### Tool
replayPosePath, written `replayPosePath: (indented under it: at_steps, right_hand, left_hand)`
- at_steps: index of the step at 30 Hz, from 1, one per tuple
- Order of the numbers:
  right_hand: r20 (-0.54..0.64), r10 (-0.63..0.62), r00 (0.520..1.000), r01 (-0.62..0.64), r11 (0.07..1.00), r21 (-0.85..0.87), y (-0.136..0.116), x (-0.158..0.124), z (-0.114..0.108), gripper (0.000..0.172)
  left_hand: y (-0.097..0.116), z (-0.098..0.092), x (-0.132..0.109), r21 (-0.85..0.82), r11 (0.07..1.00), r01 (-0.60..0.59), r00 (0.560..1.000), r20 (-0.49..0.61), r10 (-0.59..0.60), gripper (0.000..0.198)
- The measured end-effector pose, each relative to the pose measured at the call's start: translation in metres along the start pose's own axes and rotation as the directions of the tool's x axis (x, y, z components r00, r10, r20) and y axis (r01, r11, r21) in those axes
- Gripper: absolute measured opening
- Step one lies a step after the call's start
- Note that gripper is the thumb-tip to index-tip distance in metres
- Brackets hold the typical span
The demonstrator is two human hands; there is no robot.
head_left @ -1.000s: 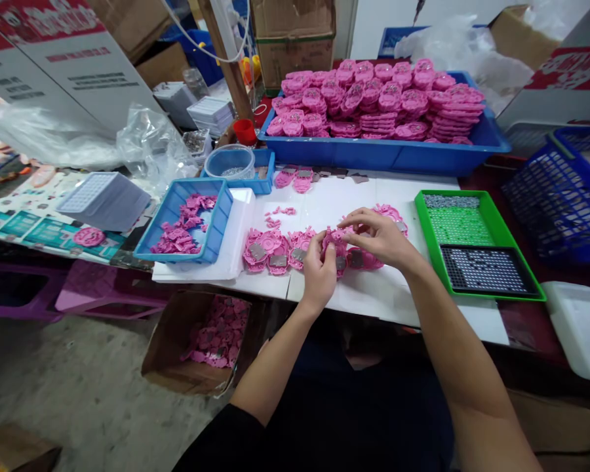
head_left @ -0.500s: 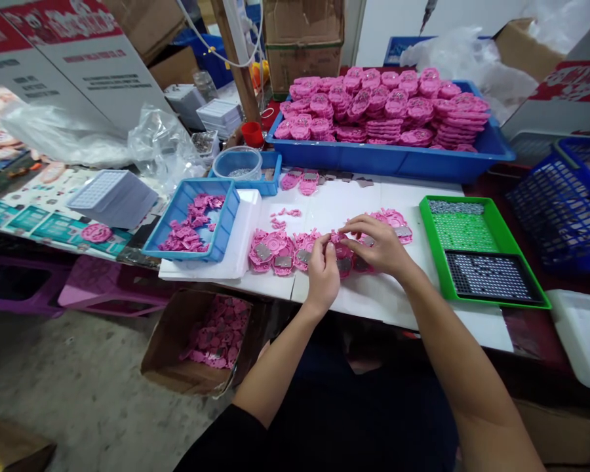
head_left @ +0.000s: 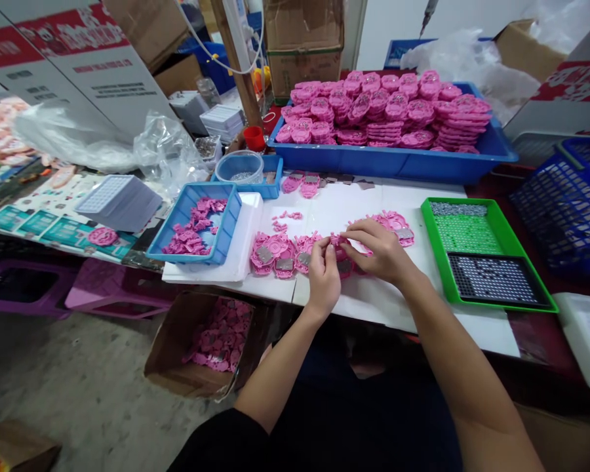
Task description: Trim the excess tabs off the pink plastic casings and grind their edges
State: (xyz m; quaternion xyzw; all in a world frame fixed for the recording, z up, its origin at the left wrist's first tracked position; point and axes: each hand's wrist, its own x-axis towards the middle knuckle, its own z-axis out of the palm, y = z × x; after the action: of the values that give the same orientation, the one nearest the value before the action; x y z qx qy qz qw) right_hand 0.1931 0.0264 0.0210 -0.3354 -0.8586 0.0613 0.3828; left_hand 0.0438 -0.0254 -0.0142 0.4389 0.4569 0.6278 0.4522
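Both hands meet over a row of pink plastic parts with grey plates on the white table. My left hand is closed, its thumb and forefinger pinching the left edge of a pink plastic part. Fingers of my right hand close on the same part from the right, partly hiding it. To the left lie similar pink parts with grey plates, and more pink parts lie beyond my right hand. A few small pink pieces rest behind the row.
A big blue tray of stacked pink parts stands at the back. At left is a small blue tray of pink pieces. A green tray with a black grid sits at right. Below the table edge, a cardboard box holds pink parts.
The whole view has shifted slightly right and down. Both hands stay at the same pink part, with only slight finger movement.
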Motion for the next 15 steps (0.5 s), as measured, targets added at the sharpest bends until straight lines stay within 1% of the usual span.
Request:
replayPosePath:
  at_steps: [4,8,15]
  right_hand:
    - [-0.058,-0.108,0.992,0.105,0.993,-0.046,0.002,0.000,0.000,0.022]
    - [-0.074,-0.160,0.984,0.153,0.985,-0.082,0.002,0.003,0.000,0.024]
    - [-0.102,-0.271,0.957,0.247,0.947,-0.205,-0.009,0.004,0.001,0.032]
  left_hand:
    - [-0.001,0.001,0.001,-0.020,1.000,-0.009,1.000,-0.010,0.008,0.036]
    - [-0.003,0.001,0.001,-0.034,0.999,-0.029,1.000,-0.005,0.029,0.039]
    - [0.000,0.001,-0.001,-0.084,0.993,-0.077,0.996,-0.050,0.073,0.037]
